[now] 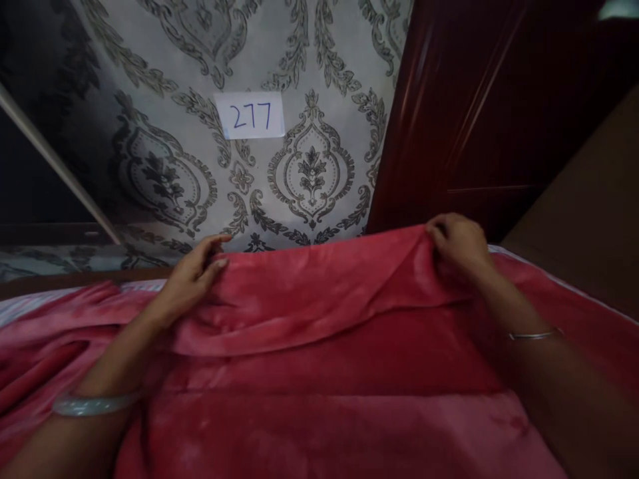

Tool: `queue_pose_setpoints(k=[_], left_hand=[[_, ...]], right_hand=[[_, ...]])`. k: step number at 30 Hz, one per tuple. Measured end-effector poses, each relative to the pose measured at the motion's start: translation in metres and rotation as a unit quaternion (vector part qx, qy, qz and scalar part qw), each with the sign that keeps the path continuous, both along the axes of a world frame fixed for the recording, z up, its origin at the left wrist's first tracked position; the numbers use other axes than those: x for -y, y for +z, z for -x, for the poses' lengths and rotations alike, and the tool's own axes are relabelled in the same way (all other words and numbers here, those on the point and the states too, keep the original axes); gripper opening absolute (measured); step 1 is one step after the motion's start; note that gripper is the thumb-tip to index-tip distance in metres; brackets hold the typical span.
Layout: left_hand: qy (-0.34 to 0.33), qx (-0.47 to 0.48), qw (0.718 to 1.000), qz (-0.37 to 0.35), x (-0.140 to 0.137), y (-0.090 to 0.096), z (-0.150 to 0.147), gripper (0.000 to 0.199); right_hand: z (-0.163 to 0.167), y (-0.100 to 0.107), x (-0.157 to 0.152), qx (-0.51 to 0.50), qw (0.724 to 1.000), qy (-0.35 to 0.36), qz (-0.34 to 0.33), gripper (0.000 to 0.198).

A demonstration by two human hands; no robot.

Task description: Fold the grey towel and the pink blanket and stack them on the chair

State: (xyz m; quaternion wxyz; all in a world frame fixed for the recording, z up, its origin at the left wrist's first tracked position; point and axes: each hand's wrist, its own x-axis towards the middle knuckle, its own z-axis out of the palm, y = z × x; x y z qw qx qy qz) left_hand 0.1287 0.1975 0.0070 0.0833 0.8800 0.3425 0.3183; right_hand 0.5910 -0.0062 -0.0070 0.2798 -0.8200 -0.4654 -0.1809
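Observation:
A red plush blanket spreads across the lower view, with a band of it raised toward the wall. At the left end of this band is my left hand, its thumb in front of the blanket's top edge and its fingers behind. Its grip looks loose. My right hand pinches the upper right corner between thumb and fingers. Between my hands the edge runs nearly straight, and the cloth below it hangs in a soft curved fold. Further layers of the blanket lie flat beneath.
Patterned grey wallpaper with a paper marked 277 rises behind the blanket. A dark red wooden panel stands at right. Bunched cloth lies at left, near a dark panel with a pale edge.

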Motion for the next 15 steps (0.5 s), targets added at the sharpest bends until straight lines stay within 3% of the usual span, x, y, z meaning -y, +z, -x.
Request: queue_pose_setpoints(k=[2,3,5,7,10,15], left_hand=[[0.039,-0.072,0.995,-0.054,0.001,0.004,0.002,0.037],[0.082,-0.102,0.988,-0.082,0.002,0.005,0.003,0.036],[0.175,-0.129,0.970,-0.105,0.001,0.007,0.005,0.039],[0.221,-0.134,0.964,-0.062,-0.002,0.004,0.004,0.042],[0.201,-0.174,0.963,0.031,-0.008,-0.011,-0.002,0.050],[0.163,-0.276,0.943,0.088,-0.010,-0.043,-0.010,0.048]], right_hand=[[0.007,0.000,0.000,0.055,0.987,-0.096,-0.113,0.030],[0.009,-0.002,0.000,0.059,0.983,-0.119,-0.128,0.031],[0.010,-0.009,-0.003,0.036,0.987,-0.123,-0.096,0.029],[0.009,-0.017,-0.006,0.001,0.993,-0.111,-0.042,0.026],[0.004,-0.026,-0.010,-0.025,0.995,-0.100,-0.008,0.026],[-0.009,-0.032,-0.009,-0.025,0.997,-0.073,-0.008,0.025]])
